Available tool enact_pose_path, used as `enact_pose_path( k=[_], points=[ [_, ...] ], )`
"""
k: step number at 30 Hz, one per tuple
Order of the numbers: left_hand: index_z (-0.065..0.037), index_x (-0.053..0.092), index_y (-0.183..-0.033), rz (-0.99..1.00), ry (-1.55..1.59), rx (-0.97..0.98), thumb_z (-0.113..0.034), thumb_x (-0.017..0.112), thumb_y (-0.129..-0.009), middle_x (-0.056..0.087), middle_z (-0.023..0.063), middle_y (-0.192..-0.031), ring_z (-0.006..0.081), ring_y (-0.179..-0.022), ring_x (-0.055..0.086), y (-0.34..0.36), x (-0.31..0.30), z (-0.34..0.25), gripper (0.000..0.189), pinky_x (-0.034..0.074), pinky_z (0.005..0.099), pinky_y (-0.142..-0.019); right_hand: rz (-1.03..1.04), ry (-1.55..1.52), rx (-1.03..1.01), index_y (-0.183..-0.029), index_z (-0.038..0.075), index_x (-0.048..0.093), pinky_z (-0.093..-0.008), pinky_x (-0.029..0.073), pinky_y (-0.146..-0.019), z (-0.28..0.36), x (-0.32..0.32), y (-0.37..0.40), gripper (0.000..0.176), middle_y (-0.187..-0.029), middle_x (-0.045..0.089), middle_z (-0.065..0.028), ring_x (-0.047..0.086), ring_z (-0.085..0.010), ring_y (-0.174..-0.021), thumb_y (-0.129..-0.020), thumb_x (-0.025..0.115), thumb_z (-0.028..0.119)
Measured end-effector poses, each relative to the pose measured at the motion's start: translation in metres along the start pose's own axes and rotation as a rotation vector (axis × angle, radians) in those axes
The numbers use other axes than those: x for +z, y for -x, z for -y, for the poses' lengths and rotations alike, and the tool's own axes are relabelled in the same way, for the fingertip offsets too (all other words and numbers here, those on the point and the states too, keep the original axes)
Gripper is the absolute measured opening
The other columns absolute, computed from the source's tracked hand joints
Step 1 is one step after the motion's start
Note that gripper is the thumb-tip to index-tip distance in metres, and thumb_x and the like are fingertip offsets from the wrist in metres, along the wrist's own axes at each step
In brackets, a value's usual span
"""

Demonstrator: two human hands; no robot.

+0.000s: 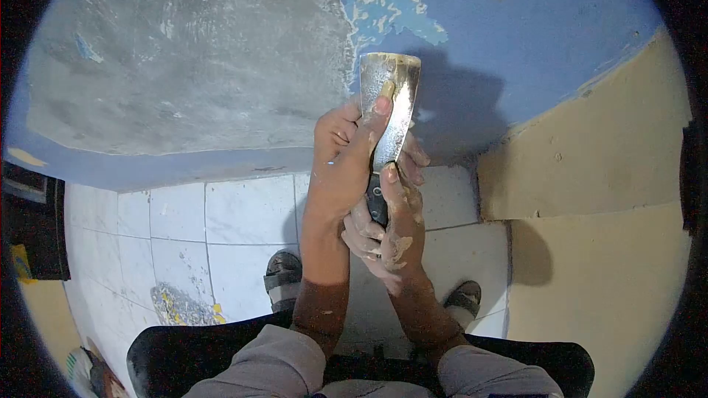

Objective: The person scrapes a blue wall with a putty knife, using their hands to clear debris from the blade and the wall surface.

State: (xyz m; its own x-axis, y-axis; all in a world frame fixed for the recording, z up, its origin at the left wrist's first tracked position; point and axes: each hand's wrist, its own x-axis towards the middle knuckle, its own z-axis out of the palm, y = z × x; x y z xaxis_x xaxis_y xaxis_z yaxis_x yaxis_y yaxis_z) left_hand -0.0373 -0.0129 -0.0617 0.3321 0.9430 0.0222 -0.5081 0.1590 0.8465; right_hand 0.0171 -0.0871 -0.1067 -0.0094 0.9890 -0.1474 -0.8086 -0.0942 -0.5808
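Observation:
A putty knife [402, 114] with a broad shiny metal blade and a black riveted handle is held upright in front of the wall, its wide edge at the top. My left hand [343, 140] is closed around the blade from the left, its thumb lying flat on the metal face. Lower down, my right hand [398, 225] wraps the handle, with its thumb near the base of the blade. Pale, dried smears cover parts of both hands, mostly the right. The blade's top edge carries a light residue.
Ahead is a wall, with a scraped grey patch [199, 51] on the left and peeling blue paint [501, 15] on the right. A beige ledge [590, 140] stands at right. White floor tiles [247, 210] hold yellow-flecked debris [181, 306]. A dark cabinet [33, 228] is at left.

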Motion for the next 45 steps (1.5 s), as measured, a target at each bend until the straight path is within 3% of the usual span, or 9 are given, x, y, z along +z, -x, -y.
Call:
enact_pose_path(
  k=[9, 12, 15, 23, 25, 28, 32, 40, 45],
  points=[
    [0.001, 0.06, -0.091, 0.021, 0.004, 0.025, -0.021, 0.055, -0.094, 0.063, 0.0063, -0.066, 0.0092, -0.052, 0.057, -0.007, -0.008, 0.009, 0.023, 0.044, 0.0219, -0.048, 0.113, -0.134, -0.056, -0.104, 0.013, 0.045, -0.022, 0.028, -0.027, -0.012, -0.013, -0.007, 0.028, -0.044, 0.034, 0.0021, 0.03, -0.0093, -0.028, -0.099, 0.034, 0.039],
    [0.001, 0.061, -0.092, 0.165, 0.168, -0.05, -0.022, 0.056, -0.093, 0.063, 0.0049, -0.067, 0.0077, -0.054, 0.056, -0.005, -0.013, 0.006, 0.024, 0.044, 0.0213, -0.049, 0.024, 0.079, -0.136, -0.109, 0.015, 0.042, -0.0221, 0.028, -0.027, -0.01, 0.002, -0.001, 0.028, -0.045, 0.034, 0.0027, 0.029, -0.009, -0.028, -0.099, 0.033, 0.039],
    [0.001, 0.061, -0.092, 0.009, -0.034, -0.032, -0.023, 0.057, -0.093, 0.063, 0.0039, -0.067, 0.0065, -0.056, 0.056, -0.006, -0.016, 0.009, 0.025, 0.043, 0.0207, -0.05, 0.044, 0.012, -0.081, -0.109, 0.014, 0.043, -0.0218, 0.026, -0.026, -0.007, 0.006, -0.001, 0.031, -0.045, 0.032, 0.0033, 0.028, -0.0083, -0.028, -0.099, 0.032, 0.041],
    [0.001, 0.063, -0.089, 0.059, -0.122, 0.066, -0.022, 0.056, -0.093, 0.063, 0.0042, -0.067, 0.0065, -0.054, 0.056, -0.007, -0.007, 0.001, 0.024, 0.043, 0.0203, -0.049, 0.29, -0.219, -0.029, -0.103, 0.015, 0.046, -0.0214, 0.026, -0.026, -0.01, -0.016, -0.014, 0.03, -0.046, 0.032, 0.0035, 0.029, -0.0078, -0.029, -0.099, 0.03, 0.04],
    [0.0, 0.063, -0.085, 0.058, -0.033, 0.018, -0.023, 0.057, -0.093, 0.063, 0.0055, -0.066, 0.008, -0.052, 0.056, -0.008, -0.008, 0.001, 0.025, 0.043, 0.0206, -0.047, 0.288, -0.172, -0.079, -0.099, 0.016, 0.046, -0.0214, 0.026, -0.026, -0.013, -0.014, -0.012, 0.029, -0.047, 0.032, 0.0035, 0.029, -0.0077, -0.03, -0.1, 0.03, 0.039],
    [-0.001, 0.062, -0.078, 0.039, 0.045, -0.003, -0.027, 0.058, -0.092, 0.062, 0.0081, -0.062, 0.011, -0.048, 0.057, -0.007, -0.005, 0.002, 0.03, 0.043, 0.0211, -0.042, -0.037, 0.053, -0.103, -0.092, 0.015, 0.045, -0.0205, 0.024, -0.026, -0.005, 0.012, 0.0, 0.031, -0.046, 0.032, 0.0042, 0.028, -0.0068, -0.03, -0.099, 0.031, 0.042],
    [0.0, 0.062, -0.084, 0.017, -0.127, 0.049, -0.025, 0.056, -0.093, 0.062, 0.0078, -0.063, 0.0102, -0.048, 0.056, -0.008, 0.0, -0.003, 0.028, 0.043, 0.0212, -0.043, 0.083, -0.156, 0.053, -0.09, 0.013, 0.047, -0.0186, 0.022, -0.025, 0.005, 0.003, -0.009, 0.038, -0.043, 0.029, 0.0051, 0.026, -0.0055, -0.029, -0.098, 0.03, 0.046],
    [0.001, 0.062, -0.095, 0.128, -0.107, 0.002, -0.022, 0.054, -0.094, 0.062, 0.0041, -0.066, 0.0069, -0.053, 0.056, -0.007, -0.005, -0.011, 0.024, 0.042, 0.0203, -0.048, 0.045, -0.037, -0.059, -0.099, 0.012, 0.045, -0.0191, 0.022, -0.026, 0.001, 0.011, -0.008, 0.029, -0.046, 0.032, 0.0037, 0.027, -0.006, -0.029, -0.098, 0.036, 0.04],
    [0.0, 0.062, -0.087, 0.079, -0.125, -0.019, -0.024, 0.054, -0.094, 0.062, 0.0051, -0.063, 0.0086, -0.048, 0.055, -0.004, -0.005, -0.006, 0.027, 0.042, 0.0213, -0.044, 0.082, -0.096, -0.065, -0.098, 0.012, 0.045, -0.0196, 0.023, -0.027, -0.005, 0.006, -0.005, 0.028, -0.046, 0.033, 0.0028, 0.028, -0.0063, -0.029, -0.098, 0.037, 0.039]
  ],
)
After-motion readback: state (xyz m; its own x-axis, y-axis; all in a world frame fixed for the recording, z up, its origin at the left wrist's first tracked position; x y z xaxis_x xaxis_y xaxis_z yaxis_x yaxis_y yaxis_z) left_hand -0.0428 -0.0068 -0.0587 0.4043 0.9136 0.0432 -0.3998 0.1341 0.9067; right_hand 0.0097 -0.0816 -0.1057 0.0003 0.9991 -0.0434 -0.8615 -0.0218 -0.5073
